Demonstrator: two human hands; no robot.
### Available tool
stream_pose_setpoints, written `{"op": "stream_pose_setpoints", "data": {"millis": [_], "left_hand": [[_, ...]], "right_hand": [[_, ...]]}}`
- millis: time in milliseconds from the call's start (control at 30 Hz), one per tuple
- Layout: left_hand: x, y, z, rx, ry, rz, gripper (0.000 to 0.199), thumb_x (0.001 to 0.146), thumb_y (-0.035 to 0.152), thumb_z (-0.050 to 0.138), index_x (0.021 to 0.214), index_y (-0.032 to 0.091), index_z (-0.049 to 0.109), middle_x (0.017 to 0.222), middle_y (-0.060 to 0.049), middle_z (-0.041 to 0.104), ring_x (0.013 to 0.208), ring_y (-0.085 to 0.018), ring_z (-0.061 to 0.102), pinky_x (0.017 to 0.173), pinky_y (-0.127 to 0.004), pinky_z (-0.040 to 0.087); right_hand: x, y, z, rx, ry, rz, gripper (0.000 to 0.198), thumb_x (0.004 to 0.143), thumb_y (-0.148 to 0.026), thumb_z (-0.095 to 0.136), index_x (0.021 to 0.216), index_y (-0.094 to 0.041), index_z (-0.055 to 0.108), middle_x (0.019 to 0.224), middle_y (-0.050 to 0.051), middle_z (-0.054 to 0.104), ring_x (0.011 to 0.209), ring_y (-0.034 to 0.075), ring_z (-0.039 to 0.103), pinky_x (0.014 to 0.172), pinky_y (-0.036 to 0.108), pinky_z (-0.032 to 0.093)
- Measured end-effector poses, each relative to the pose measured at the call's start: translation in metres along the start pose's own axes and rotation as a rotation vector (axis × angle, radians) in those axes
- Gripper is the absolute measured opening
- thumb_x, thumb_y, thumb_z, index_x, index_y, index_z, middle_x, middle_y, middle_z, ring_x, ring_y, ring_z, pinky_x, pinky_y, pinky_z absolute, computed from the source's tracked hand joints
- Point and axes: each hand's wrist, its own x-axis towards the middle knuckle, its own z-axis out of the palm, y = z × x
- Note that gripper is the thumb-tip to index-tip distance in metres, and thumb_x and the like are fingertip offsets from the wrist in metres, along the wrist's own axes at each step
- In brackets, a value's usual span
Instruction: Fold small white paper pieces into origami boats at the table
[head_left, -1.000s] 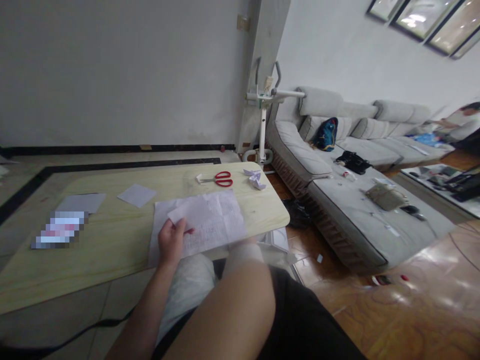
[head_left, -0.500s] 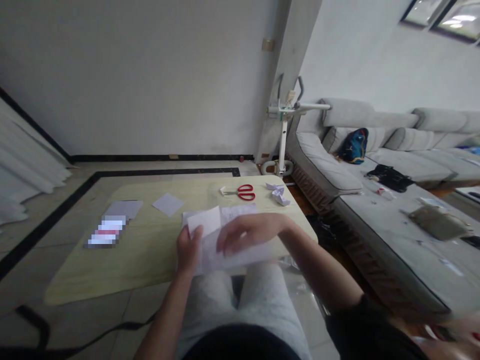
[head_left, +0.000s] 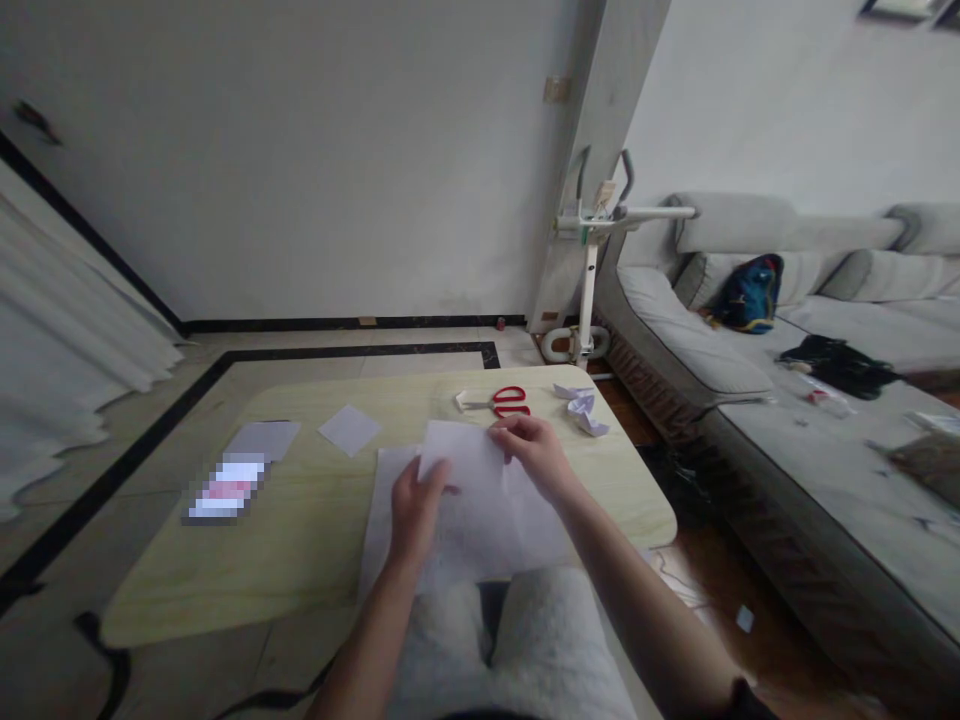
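Observation:
A small white sheet of paper [head_left: 463,450] is held up between both hands over larger white sheets [head_left: 469,540] lying at the table's near edge. My left hand [head_left: 417,500] grips its left side, thumb on the front. At its upper right corner, my right hand [head_left: 529,448] pinches the sheet between thumb and fingers. Just beyond the sheet lie red-handled scissors [head_left: 511,402]. To their right rest crumpled pieces of white paper [head_left: 585,408]. A square of white paper [head_left: 349,430] lies flat to the left.
The pale yellow table [head_left: 300,540] also bears another flat sheet [head_left: 262,440] and a phone with a blurred-out screen [head_left: 226,490] at its left. A grey sofa [head_left: 832,480] stands to the right, with a blue backpack [head_left: 752,293]. White exercise equipment [head_left: 587,290] stands behind the table.
My right hand has moved from above the large sheets to the small sheet's upper right corner and taken hold of it. The small sheet now faces me more squarely. The view has turned slightly left.

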Motion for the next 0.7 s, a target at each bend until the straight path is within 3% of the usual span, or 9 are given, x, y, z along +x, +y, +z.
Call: {"op": "stream_pose_setpoints", "data": {"millis": [133,267,333,400,500,567,633,700], "left_hand": [[0.001,-0.015,0.006,-0.003,-0.008,-0.077,0.035,0.068,0.041,0.076,0.087,0.011,0.073,0.082,-0.008,0.075,0.068,-0.02,0.067,0.059,-0.027,0.052],[0.008,-0.027,0.002,0.147,0.049,-0.126,0.038,0.073,0.046,0.07,0.061,0.01,0.071,0.059,-0.008,0.07,0.057,-0.02,0.065,0.057,-0.028,0.049],[0.01,-0.03,-0.002,0.163,0.088,-0.146,0.042,0.074,0.047,0.068,0.051,0.012,0.067,0.052,-0.008,0.067,0.053,-0.019,0.063,0.057,-0.028,0.049],[0.01,-0.031,-0.005,0.15,0.116,-0.148,0.044,0.075,0.048,0.066,0.049,0.013,0.066,0.05,-0.008,0.066,0.051,-0.018,0.062,0.057,-0.028,0.048],[0.007,-0.026,-0.007,0.166,0.135,-0.153,0.047,0.076,0.049,0.064,0.047,0.013,0.065,0.048,-0.009,0.065,0.047,-0.017,0.06,0.054,-0.027,0.046],[0.004,-0.021,-0.007,0.185,0.147,-0.153,0.048,0.076,0.05,0.063,0.046,0.013,0.064,0.047,-0.009,0.064,0.045,-0.016,0.058,0.052,-0.026,0.045],[0.002,-0.016,-0.008,0.199,0.146,-0.145,0.048,0.077,0.049,0.062,0.045,0.014,0.062,0.045,-0.008,0.063,0.044,-0.015,0.056,0.052,-0.025,0.045],[0.002,-0.012,-0.009,0.254,0.135,-0.156,0.047,0.079,0.048,0.06,0.045,0.015,0.061,0.045,-0.007,0.062,0.044,-0.016,0.056,0.052,-0.025,0.046]], "right_hand": [[0.008,0.012,0.001,0.014,0.018,0.039,0.022,0.07,-0.036,0.072,0.071,-0.016,0.066,0.053,-0.003,0.057,0.046,0.01,0.05,0.046,0.023,0.039],[0.031,0.023,-0.017,-0.118,0.059,0.004,0.02,0.075,-0.035,0.068,0.073,-0.016,0.065,0.061,0.0,0.063,0.052,0.012,0.054,0.051,0.024,0.043],[0.049,0.027,-0.033,-0.334,0.11,-0.063,0.015,0.078,-0.03,0.065,0.076,-0.015,0.067,0.069,0.003,0.066,0.06,0.014,0.059,0.057,0.026,0.046],[0.069,0.033,-0.047,-0.649,0.066,-0.1,0.012,0.079,-0.021,0.063,0.086,-0.016,0.07,0.083,0.006,0.071,0.072,0.016,0.063,0.068,0.028,0.049],[0.095,0.041,-0.061,-1.045,-0.104,-0.135,0.025,0.079,-0.018,0.065,0.103,-0.018,0.072,0.105,0.01,0.07,0.092,0.021,0.065,0.083,0.031,0.049],[0.109,0.042,-0.063,-1.169,-0.227,-0.132,0.027,0.079,-0.02,0.066,0.105,-0.018,0.072,0.109,0.012,0.069,0.099,0.023,0.064,0.088,0.033,0.048],[0.115,0.035,-0.058,-1.16,-0.256,-0.127,0.025,0.08,-0.019,0.065,0.103,-0.017,0.072,0.109,0.013,0.068,0.101,0.024,0.064,0.091,0.034,0.047],[0.106,0.019,-0.045,-0.974,-0.18,-0.141,0.02,0.081,-0.017,0.062,0.099,-0.014,0.072,0.107,0.014,0.069,0.1,0.023,0.064,0.091,0.035,0.048]]}}
